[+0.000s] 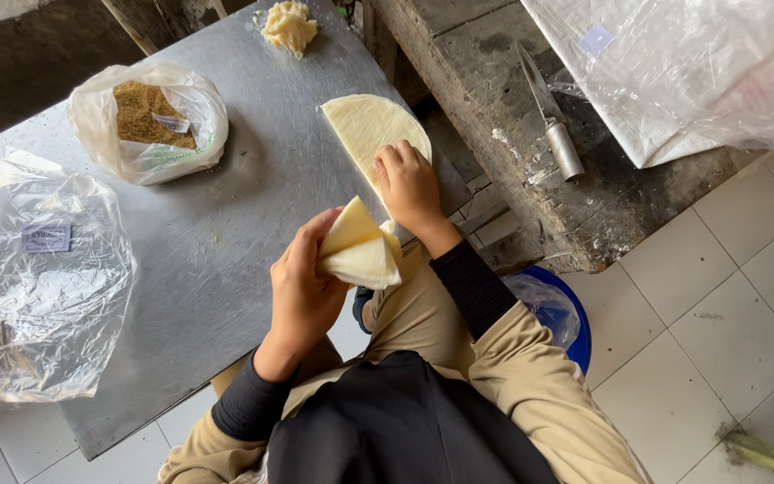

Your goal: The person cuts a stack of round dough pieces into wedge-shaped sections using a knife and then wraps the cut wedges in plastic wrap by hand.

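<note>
A folded pastry cone is gripped in the left hand; the right hand (fingers curled) presses the half-round wrapper stack. Light pressure is advised, lest sheets tear.

A brushed steel table stands beside a worn, stained concrete ledge. Pale square floor tiles with dark grout lie below, under soft, even daylight.

Person wears tan outer sleeves over dark ribbed cuffs, tan trousers, black apron at lower centre. Hands bare.
</note>
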